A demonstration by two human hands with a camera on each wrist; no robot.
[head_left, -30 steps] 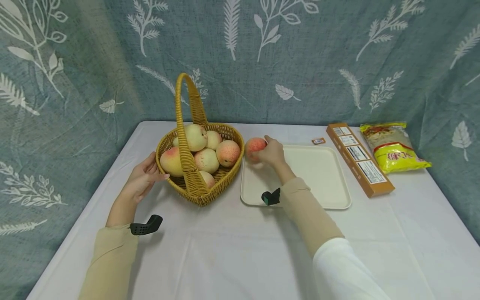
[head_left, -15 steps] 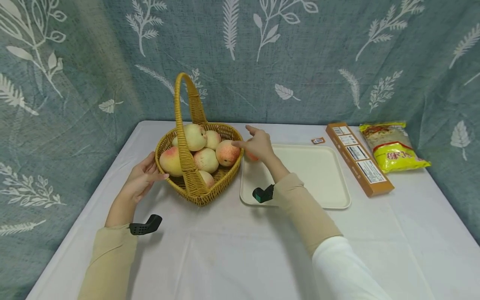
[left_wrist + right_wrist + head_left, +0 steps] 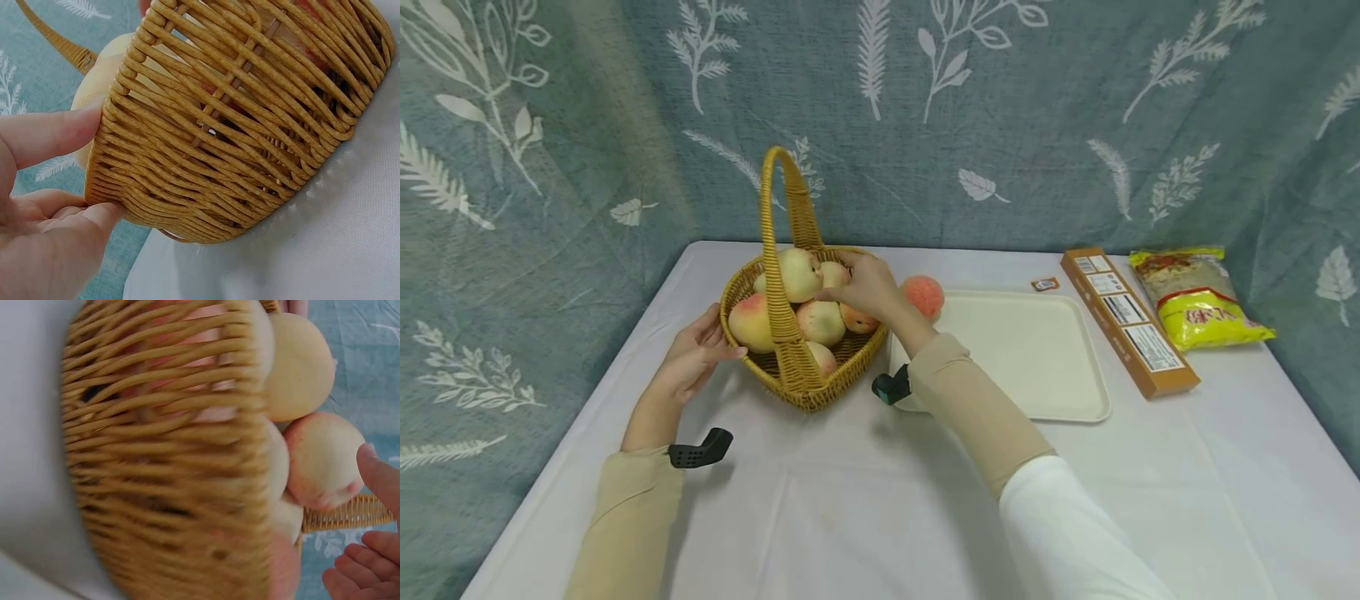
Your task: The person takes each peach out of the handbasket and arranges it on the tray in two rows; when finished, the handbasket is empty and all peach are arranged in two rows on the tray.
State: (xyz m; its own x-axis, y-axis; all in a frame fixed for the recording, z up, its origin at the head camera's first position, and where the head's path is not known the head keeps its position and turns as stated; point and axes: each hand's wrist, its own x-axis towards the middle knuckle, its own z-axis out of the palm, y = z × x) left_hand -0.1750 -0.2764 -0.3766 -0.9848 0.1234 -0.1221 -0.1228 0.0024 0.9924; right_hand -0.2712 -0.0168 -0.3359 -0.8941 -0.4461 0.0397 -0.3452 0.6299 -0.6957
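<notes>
A woven heart-shaped basket point(image 3: 805, 385) with a tall handle holds several peaches. My left hand point(image 3: 711, 343) rests with straight fingers against the basket's left wall, thumb and fingers touching the weave point(image 3: 231, 119). My right hand point(image 3: 859, 283) hovers over the basket's right side, above a reddish peach point(image 3: 856, 320). In the right wrist view the thumb and fingers point(image 3: 350, 575) stand spread beside a peach point(image 3: 322, 459) without closing on it. One peach point(image 3: 922, 296) sits on the far left corner of the cream tray point(image 3: 1030, 358).
A long brown box point(image 3: 1127, 321) and a yellow food packet point(image 3: 1198, 296) lie right of the tray. A small sachet point(image 3: 1045, 284) lies behind it. A white cloth covers the table; a leaf-patterned curtain hangs behind.
My right hand let go of the peach at the tray's far left corner and moved left over the basket. The left hand stayed on the basket.
</notes>
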